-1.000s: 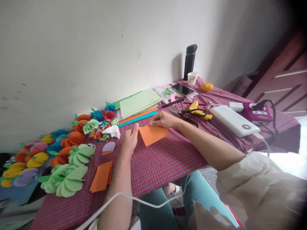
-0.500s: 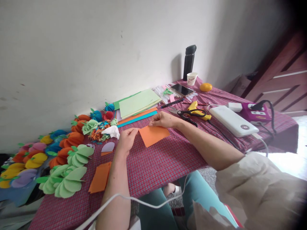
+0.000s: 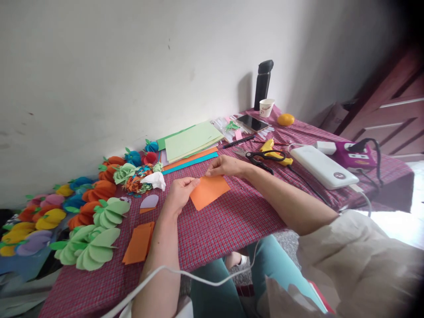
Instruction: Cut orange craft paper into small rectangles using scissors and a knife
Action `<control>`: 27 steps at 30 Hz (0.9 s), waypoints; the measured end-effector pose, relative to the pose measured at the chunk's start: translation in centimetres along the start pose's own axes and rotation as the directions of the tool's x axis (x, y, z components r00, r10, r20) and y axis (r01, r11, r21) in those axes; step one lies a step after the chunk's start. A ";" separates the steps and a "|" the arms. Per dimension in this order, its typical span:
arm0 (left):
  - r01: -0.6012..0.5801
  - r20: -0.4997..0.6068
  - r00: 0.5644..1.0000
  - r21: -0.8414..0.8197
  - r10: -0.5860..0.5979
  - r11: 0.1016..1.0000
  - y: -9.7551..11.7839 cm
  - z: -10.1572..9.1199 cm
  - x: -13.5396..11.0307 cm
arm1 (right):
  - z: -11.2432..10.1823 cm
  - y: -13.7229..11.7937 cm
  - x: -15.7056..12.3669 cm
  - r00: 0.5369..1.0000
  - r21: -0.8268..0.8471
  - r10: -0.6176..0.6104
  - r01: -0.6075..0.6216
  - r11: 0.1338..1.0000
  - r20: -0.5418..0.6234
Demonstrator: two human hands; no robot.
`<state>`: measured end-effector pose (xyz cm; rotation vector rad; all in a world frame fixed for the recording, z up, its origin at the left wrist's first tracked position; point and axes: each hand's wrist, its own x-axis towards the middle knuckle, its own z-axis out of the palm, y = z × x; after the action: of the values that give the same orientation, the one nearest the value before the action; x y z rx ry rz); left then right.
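Observation:
Between my two hands, above the checked tablecloth, is a rectangular piece of orange paper (image 3: 210, 193). My left hand (image 3: 181, 193) pinches its left corner between thumb and fingers. Along the top edge, my right hand (image 3: 225, 166) grips the same paper with its fingertips. Beside my left forearm lies a stack of orange paper pieces (image 3: 139, 243). Just above that stack rests a lilac rounded paper piece (image 3: 149, 202) with an orange one under it.
Several paper pumpkins (image 3: 99, 192) crowd the left side. Coloured sheets (image 3: 194, 141) lie at the back. Scissors (image 3: 265, 157), a yellow glue gun (image 3: 276, 154), a white power bank (image 3: 323, 168), a phone (image 3: 253, 123), a paper cup (image 3: 266, 107) and a black bottle (image 3: 263, 84) occupy the right.
The orange paper has shifted slightly left and tilted. My left hand has moved right, further onto its corner, while my right hand has stayed nearly in place.

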<state>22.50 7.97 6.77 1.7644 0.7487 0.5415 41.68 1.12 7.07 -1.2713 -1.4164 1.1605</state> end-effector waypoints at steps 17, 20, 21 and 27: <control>-0.019 0.028 0.999 0.020 0.019 1.000 0.2 -1.2 -0.1 | -2.9 -0.2 -0.4 0.994 -0.091 0.053 -0.063 0.994 -0.100; -0.032 0.037 0.999 0.088 0.029 0.996 0.2 -1.2 -0.2 | -2.8 -0.7 -0.6 0.980 -0.102 0.012 -0.033 0.994 -0.198; -0.037 0.059 0.998 0.108 0.031 0.994 0.2 -1.1 -0.2 | -2.5 -0.8 -0.6 0.983 -0.131 -0.028 0.004 0.991 -0.182; -0.097 0.119 0.990 0.234 0.071 0.967 0.3 -0.5 -0.3 | 0.9 -0.6 -0.2 0.981 -0.434 -0.138 0.186 0.882 0.140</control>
<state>22.05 8.05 7.18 2.0407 0.6865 0.4195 40.70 0.82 7.46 -1.3788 -1.9068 0.8213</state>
